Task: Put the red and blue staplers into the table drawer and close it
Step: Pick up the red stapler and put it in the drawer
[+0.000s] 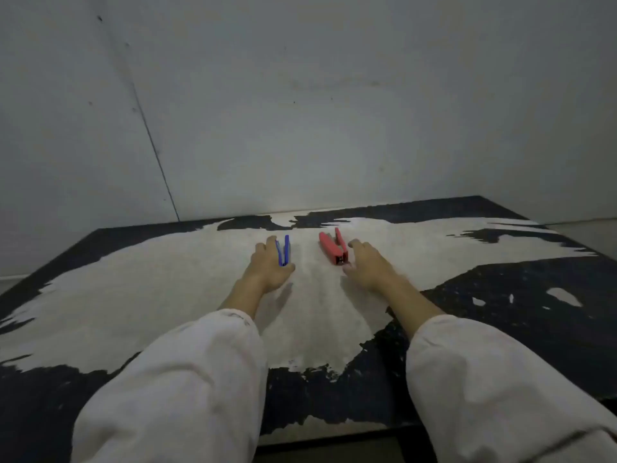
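A blue stapler (283,249) lies on the far middle of the worn table top (167,295), pointing away from me. My left hand (268,265) is wrapped around its left side, thumb at its near end. To its right a red stapler (332,247) lies at a slight angle, its jaws apart. My right hand (367,265) sits just right of the red stapler's near end, fingers spread and touching or almost touching it. No drawer is visible in this view.
The table top is black with a large worn white patch. Grey walls stand close behind and to the left. The table's right edge (567,235) and near edge (334,436) are in view. White sleeves cover both forearms.
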